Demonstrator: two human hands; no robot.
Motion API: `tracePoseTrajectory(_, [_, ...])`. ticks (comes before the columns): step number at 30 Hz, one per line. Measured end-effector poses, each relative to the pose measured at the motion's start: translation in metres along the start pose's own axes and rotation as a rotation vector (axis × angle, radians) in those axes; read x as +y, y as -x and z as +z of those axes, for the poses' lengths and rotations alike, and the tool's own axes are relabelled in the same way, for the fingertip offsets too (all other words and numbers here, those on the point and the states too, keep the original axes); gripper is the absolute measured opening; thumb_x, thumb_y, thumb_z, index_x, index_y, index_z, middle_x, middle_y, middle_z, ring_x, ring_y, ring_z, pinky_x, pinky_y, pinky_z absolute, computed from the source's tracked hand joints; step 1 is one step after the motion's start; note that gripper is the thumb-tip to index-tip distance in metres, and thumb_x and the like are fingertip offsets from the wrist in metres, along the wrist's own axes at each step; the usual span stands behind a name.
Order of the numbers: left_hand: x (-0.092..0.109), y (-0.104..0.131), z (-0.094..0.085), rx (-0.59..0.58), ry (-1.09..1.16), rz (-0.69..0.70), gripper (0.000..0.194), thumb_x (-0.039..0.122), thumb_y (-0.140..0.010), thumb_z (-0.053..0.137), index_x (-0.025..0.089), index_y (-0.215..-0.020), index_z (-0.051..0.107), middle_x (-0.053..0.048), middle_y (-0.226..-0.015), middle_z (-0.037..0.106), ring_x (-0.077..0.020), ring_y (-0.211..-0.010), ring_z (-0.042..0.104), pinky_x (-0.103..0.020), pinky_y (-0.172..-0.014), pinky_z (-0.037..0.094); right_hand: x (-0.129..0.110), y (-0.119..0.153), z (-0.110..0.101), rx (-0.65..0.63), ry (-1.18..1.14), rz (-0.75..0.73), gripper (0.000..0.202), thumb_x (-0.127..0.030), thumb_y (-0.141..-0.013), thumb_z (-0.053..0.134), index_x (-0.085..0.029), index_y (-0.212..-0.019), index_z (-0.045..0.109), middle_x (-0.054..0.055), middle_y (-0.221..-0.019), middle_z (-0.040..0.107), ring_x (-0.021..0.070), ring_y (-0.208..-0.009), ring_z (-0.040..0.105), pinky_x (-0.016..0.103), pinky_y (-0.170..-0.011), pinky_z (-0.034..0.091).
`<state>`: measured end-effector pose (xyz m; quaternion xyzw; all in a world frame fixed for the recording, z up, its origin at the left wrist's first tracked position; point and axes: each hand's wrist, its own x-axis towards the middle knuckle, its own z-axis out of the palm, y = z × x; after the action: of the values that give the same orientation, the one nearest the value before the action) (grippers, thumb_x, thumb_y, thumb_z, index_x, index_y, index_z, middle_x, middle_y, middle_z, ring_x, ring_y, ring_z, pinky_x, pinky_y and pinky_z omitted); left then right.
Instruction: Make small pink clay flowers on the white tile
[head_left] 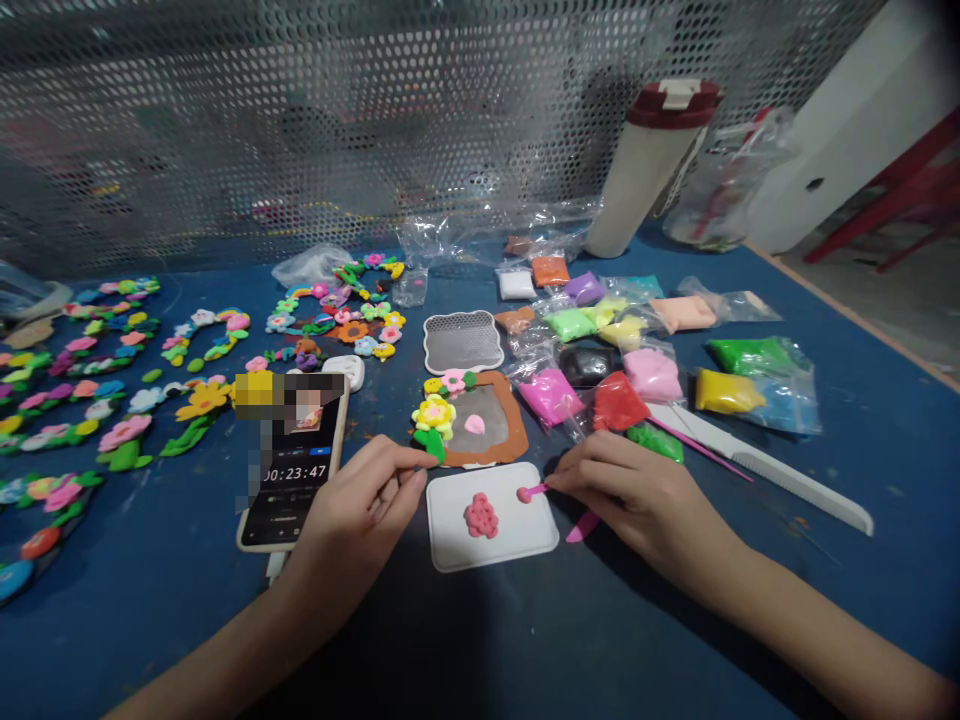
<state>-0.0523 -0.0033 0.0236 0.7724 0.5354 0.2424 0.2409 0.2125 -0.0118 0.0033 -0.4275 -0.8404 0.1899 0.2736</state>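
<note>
My right hand (615,490) pinches a thin pink clay modelling tool (537,489). The tool's tip touches a small pink clay ball (523,495) on a white tray (450,548). A pink clay flower (481,515) made of small rounded lumps lies on the same tray. A pink blade (583,527) sticks out below my right hand; whether it belongs to the same tool is hidden. My left hand (371,500) is empty, thumb and index apart, the index tip by a green clay leaf (430,444) on a brown clay-edged frame (513,420).
Bagged clay (589,367) in several colours lies at centre right, near a white comb (802,485). A phone (296,470) showing a timer is beside my left wrist. Clay-flowered pieces (202,335) spread leftward. A tumbler (651,165) stands behind, before a perforated metal panel (337,130).
</note>
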Motion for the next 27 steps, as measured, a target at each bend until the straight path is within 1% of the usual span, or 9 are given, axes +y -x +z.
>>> tracePoseTrajectory(5, [0.001,0.002,-0.001,-0.032,0.029,-0.016,0.019,0.023,-0.091,0.042,0.021,-0.09,0.061,-0.002,-0.082,0.06,-0.016,-0.075,0.058,-0.026,-0.066,0.041,-0.006,-0.002,-0.005,0.054,-0.06,0.021,0.019,-0.007,-0.088,0.05,-0.02,-0.086,0.063,0.005,-0.084,0.066,0.0144,-0.078,0.062,0.025,-0.067,0.049])
tracePoseTrajectory(7, [0.005,0.003,-0.001,-0.06,0.075,-0.053,0.02,0.025,-0.09,0.043,0.021,-0.087,0.061,-0.001,-0.082,0.061,-0.0162,-0.075,0.058,-0.026,-0.066,0.041,-0.01,-0.003,-0.007,0.08,-0.042,-0.021,0.019,-0.006,-0.088,0.049,-0.019,-0.087,0.063,0.005,-0.085,0.067,0.0143,-0.078,0.061,0.025,-0.067,0.049])
tracePoseTrajectory(9, [0.011,0.002,0.0,-0.103,0.158,-0.126,0.021,0.028,-0.089,0.044,0.021,-0.081,0.062,0.0,-0.076,0.06,-0.0151,-0.069,0.056,-0.024,-0.062,0.039,-0.014,-0.005,-0.008,0.103,0.011,-0.083,0.021,-0.006,-0.088,0.047,-0.019,-0.09,0.064,0.006,-0.085,0.067,0.0147,-0.078,0.061,0.025,-0.066,0.049])
tracePoseTrajectory(12, [0.024,0.001,0.003,-0.224,0.33,-0.284,0.022,0.034,-0.086,0.05,0.02,-0.073,0.062,0.005,-0.055,0.048,-0.0115,-0.05,0.044,-0.022,-0.048,0.032,-0.021,-0.007,-0.009,0.115,0.121,-0.183,0.025,-0.007,-0.091,0.042,-0.018,-0.094,0.065,0.007,-0.086,0.069,0.0164,-0.077,0.06,0.029,-0.065,0.048])
tracePoseTrajectory(13, [0.029,0.0,0.004,-0.27,0.381,-0.315,0.021,0.034,-0.084,0.052,0.02,-0.074,0.063,0.006,-0.051,0.045,-0.0109,-0.047,0.042,-0.022,-0.047,0.03,-0.024,-0.008,-0.009,0.113,0.154,-0.212,0.025,-0.009,-0.092,0.041,-0.018,-0.094,0.065,0.007,-0.086,0.069,0.017,-0.077,0.059,0.03,-0.066,0.047])
tracePoseTrajectory(18, [0.042,-0.002,0.011,-0.361,0.533,-0.333,0.017,0.032,-0.08,0.057,0.019,-0.071,0.061,0.008,-0.048,0.04,-0.0092,-0.045,0.037,-0.021,-0.045,0.027,-0.035,-0.008,-0.008,0.082,0.264,-0.314,0.025,-0.015,-0.095,0.039,-0.015,-0.096,0.065,0.009,-0.091,0.069,0.0186,-0.081,0.057,0.033,-0.069,0.043])
tracePoseTrajectory(23, [0.04,-0.001,0.009,-0.41,0.565,-0.409,0.023,0.036,-0.081,0.055,0.018,-0.068,0.059,0.007,-0.05,0.044,-0.0084,-0.045,0.039,-0.02,-0.044,0.027,-0.034,-0.007,-0.011,0.117,0.206,-0.298,0.023,-0.013,-0.094,0.041,-0.015,-0.097,0.063,0.008,-0.089,0.068,0.0173,-0.08,0.056,0.031,-0.068,0.041])
tracePoseTrajectory(25, [0.036,-0.002,0.006,-0.413,0.553,-0.452,0.024,0.038,-0.08,0.055,0.017,-0.07,0.06,0.007,-0.052,0.045,-0.008,-0.044,0.04,-0.019,-0.044,0.027,-0.025,-0.004,-0.014,0.132,0.207,-0.248,0.02,-0.01,-0.092,0.044,-0.015,-0.096,0.063,0.007,-0.087,0.067,0.0168,-0.078,0.055,0.03,-0.067,0.041])
tracePoseTrajectory(27, [0.031,-0.004,0.003,-0.392,0.542,-0.503,0.023,0.037,-0.079,0.055,0.016,-0.071,0.061,0.006,-0.052,0.047,-0.0073,-0.043,0.039,-0.019,-0.043,0.026,-0.012,0.0,-0.016,0.088,0.256,-0.175,0.018,-0.008,-0.09,0.048,-0.017,-0.094,0.063,0.006,-0.087,0.066,0.0173,-0.077,0.054,0.031,-0.068,0.04])
